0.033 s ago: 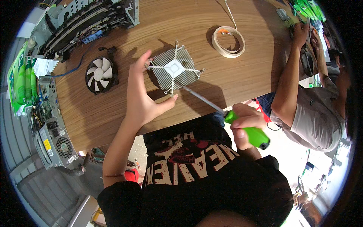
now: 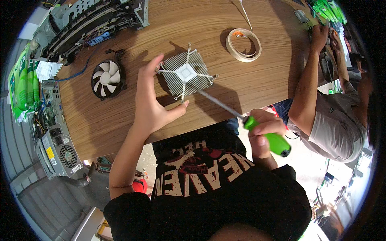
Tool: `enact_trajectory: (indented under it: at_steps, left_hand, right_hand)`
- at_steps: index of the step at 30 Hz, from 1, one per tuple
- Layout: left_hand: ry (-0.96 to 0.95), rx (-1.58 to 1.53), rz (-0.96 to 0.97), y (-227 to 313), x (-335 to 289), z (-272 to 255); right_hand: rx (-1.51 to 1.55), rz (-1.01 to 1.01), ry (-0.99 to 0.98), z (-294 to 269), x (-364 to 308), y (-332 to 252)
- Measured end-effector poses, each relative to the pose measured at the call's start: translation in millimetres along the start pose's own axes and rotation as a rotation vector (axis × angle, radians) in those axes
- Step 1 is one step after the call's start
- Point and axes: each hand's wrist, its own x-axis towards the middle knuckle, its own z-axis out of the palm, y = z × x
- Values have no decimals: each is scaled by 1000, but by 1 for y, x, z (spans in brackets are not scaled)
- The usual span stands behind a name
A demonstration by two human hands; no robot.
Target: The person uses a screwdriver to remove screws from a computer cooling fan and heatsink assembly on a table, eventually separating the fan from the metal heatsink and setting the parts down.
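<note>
My left hand (image 2: 150, 106) grips a silver finned heatsink (image 2: 185, 73) by two of its corner legs, with the thumb at the near corner and fingers at the left one. A pale square centre and four radiating arms face up. In my right hand (image 2: 264, 130) is a screwdriver with a green and black handle (image 2: 277, 143); its metal shaft points up and left, the tip close to the heatsink's near right edge. Left of the heatsink, a black-framed fan with white blades (image 2: 106, 79) lies on the wooden table (image 2: 161, 22).
A roll of tape (image 2: 243, 45) lies at the far right of the tabletop. An opened metal chassis (image 2: 96, 26) stands at the far left, and a computer case (image 2: 60, 152) sits beside the table's left edge. Another person's arm (image 2: 304, 88) reaches in at the right.
The screwdriver and my right hand have shifted slightly to the right. My left hand and the heatsink stay nearly in place.
</note>
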Motion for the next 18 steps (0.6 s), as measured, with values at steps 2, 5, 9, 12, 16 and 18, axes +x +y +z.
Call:
enact_trajectory:
  at_steps: [2,5,9,12,16,18]
  left_hand:
    - [-30,16,20,0,0,-2]
    - [-91,-149,-62,-1,1,-7]
    - [-161,-215,-38,-6,3,-14]
    - [-117,-202,-2,-15,1,-17]
    - [-96,-343,-51,-21,2,-15]
    - [-97,-372,-83,-21,3,-16]
  right_hand:
    - [153,147,354,13,-5,-5]
    - [61,283,528,13,9,9]
    - [290,427,588,-1,12,25]
    - [326,514,557,-10,11,29]
    - [297,578,546,-1,23,30]
    - [275,617,561,6,29,31]
